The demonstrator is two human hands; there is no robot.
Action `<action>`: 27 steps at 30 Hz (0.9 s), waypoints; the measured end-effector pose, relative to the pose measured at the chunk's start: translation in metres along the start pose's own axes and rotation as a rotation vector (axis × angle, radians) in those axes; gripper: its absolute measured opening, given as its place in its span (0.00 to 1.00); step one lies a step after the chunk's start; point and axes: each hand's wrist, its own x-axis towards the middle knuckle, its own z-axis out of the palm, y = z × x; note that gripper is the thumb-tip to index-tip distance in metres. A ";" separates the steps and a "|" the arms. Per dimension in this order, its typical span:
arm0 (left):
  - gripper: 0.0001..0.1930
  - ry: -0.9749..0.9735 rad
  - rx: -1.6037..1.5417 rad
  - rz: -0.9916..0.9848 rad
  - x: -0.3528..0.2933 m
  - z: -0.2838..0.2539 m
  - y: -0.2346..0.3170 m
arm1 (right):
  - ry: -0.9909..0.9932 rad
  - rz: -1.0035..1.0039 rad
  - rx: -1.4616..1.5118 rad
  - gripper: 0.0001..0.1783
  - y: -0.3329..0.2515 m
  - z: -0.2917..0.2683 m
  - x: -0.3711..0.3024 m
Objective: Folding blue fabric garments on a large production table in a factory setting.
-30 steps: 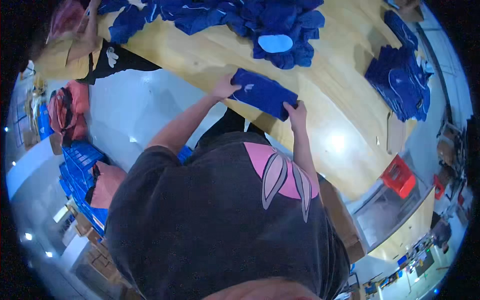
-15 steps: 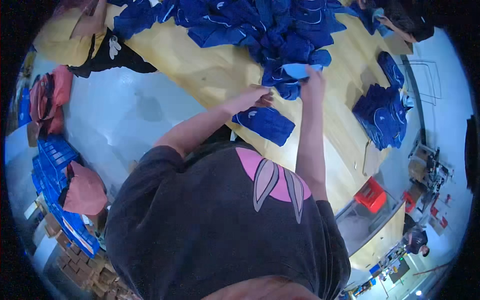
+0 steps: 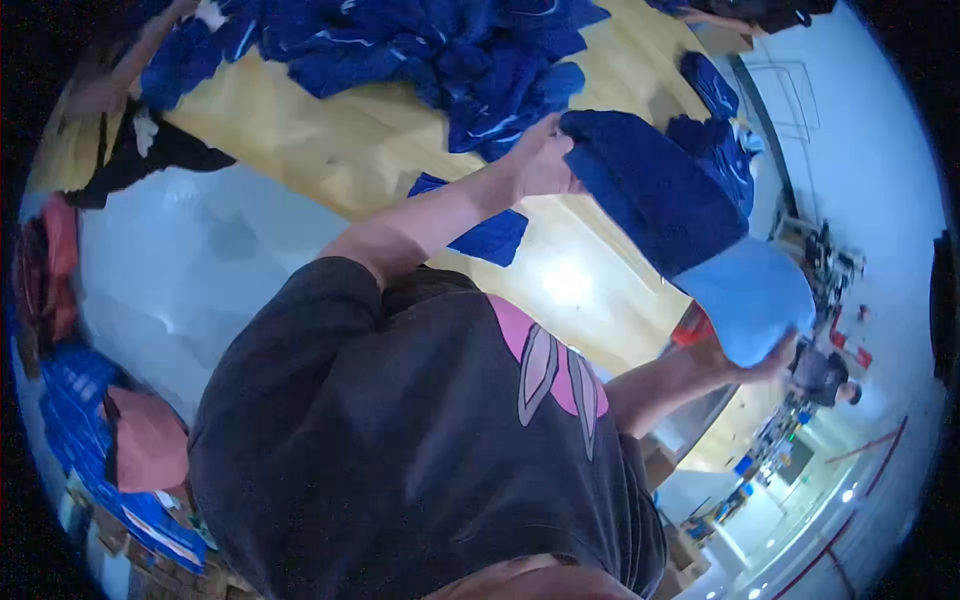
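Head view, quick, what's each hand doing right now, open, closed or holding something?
Left hand: closed, holding a dark blue garment.
Right hand: closed, holding the same garment by its light blue part.

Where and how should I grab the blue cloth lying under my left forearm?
Probably pinch the blue cloth at its right end, coming from the right: it seems to lie flat, the left forearm hides its middle here, and that end shows uncovered against the tabletop.
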 end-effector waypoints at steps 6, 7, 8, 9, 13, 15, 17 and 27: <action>0.23 0.104 0.038 -0.190 0.029 -0.013 -0.055 | -0.047 0.195 0.028 0.26 0.033 -0.067 0.029; 0.23 0.100 -0.012 -0.201 0.031 -0.021 -0.059 | -0.119 0.231 0.105 0.25 0.037 -0.086 0.033; 0.22 0.121 0.011 -0.176 0.028 -0.032 -0.056 | -0.055 0.236 0.094 0.25 0.044 -0.091 0.031; 0.21 0.142 0.036 -0.150 0.024 -0.043 -0.052 | 0.009 0.242 0.083 0.25 0.051 -0.095 0.029; 0.17 0.309 0.209 -0.093 0.034 -0.096 -0.035 | 0.038 0.365 -0.085 0.23 0.119 -0.182 0.040; 0.16 0.231 0.134 -0.128 0.041 -0.141 -0.029 | 0.032 0.477 -0.041 0.22 0.202 -0.263 0.037; 0.17 0.262 0.776 0.043 0.044 -0.159 -0.037 | 0.075 0.695 0.049 0.20 0.265 -0.314 0.015; 0.24 -0.401 2.655 0.229 0.063 -0.164 -0.116 | 0.335 0.788 -0.264 0.12 0.314 -0.309 -0.026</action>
